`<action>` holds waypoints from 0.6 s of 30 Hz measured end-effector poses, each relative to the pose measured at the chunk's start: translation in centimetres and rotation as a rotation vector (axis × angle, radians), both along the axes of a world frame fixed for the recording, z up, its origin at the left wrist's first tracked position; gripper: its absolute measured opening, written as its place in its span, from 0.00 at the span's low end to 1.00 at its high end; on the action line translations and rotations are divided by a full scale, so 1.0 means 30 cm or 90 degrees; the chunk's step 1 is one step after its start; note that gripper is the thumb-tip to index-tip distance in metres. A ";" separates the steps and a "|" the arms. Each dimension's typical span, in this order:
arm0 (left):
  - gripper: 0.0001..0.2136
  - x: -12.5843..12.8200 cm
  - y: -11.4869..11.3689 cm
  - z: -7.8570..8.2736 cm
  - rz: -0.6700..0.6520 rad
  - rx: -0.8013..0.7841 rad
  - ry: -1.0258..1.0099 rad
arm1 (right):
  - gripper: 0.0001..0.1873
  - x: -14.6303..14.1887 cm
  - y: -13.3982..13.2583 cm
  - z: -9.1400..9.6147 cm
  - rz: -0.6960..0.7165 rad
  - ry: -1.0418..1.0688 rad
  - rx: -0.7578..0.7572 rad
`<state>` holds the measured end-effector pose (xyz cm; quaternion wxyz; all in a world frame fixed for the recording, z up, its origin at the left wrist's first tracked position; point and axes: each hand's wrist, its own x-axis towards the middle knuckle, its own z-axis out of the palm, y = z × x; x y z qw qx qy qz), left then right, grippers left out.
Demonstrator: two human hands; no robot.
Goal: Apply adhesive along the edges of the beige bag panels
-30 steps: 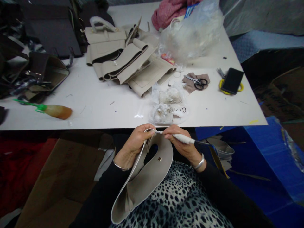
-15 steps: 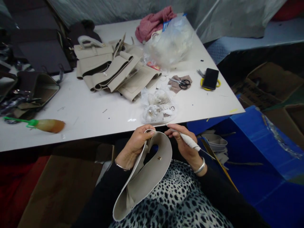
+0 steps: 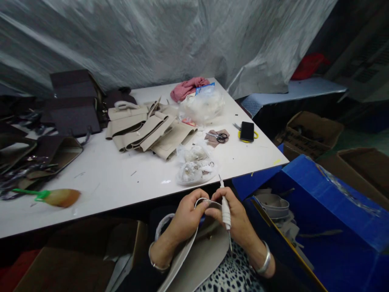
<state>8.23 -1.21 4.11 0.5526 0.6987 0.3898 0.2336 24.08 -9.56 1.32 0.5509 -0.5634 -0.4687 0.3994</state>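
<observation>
My left hand (image 3: 186,215) is closed, thumb and fingers pinching the top edge of a beige leather bag piece (image 3: 205,256). The piece curves down over my lap, and its lower end leaves the view. Tucked between the fingers of my right hand (image 3: 240,222) is an awl (image 3: 225,214) with a white wrapped handle and thin metal at both ends. That hand's thumb and forefinger also meet the piece's top edge, close to my left fingertips. A pale loop, perhaps a bag handle (image 3: 163,224), shows beside my left wrist. Fingers hide the pinched spot.
On the white table (image 3: 121,202) lie beige bag panels (image 3: 142,136), plastic bags (image 3: 196,170), scissors (image 3: 220,137), a phone (image 3: 247,131) and a green-nozzled bottle (image 3: 60,197). Dark bags (image 3: 75,115) stand left. A blue bin (image 3: 328,215) with beige pieces is at right.
My head view has tilted up. My right hand has come to the bag piece's edge beside my left. The awl has turned more upright, and the piece has shifted lower in view.
</observation>
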 end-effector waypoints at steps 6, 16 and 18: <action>0.08 -0.006 -0.074 0.031 -0.012 0.177 0.010 | 0.18 -0.028 -0.037 0.052 0.000 0.023 -0.015; 0.09 -0.083 -0.119 0.058 0.090 0.414 0.014 | 0.24 -0.108 -0.055 0.094 0.027 0.131 0.006; 0.09 -0.091 -0.130 0.075 0.113 0.385 0.015 | 0.25 -0.125 -0.055 0.099 0.019 0.153 0.018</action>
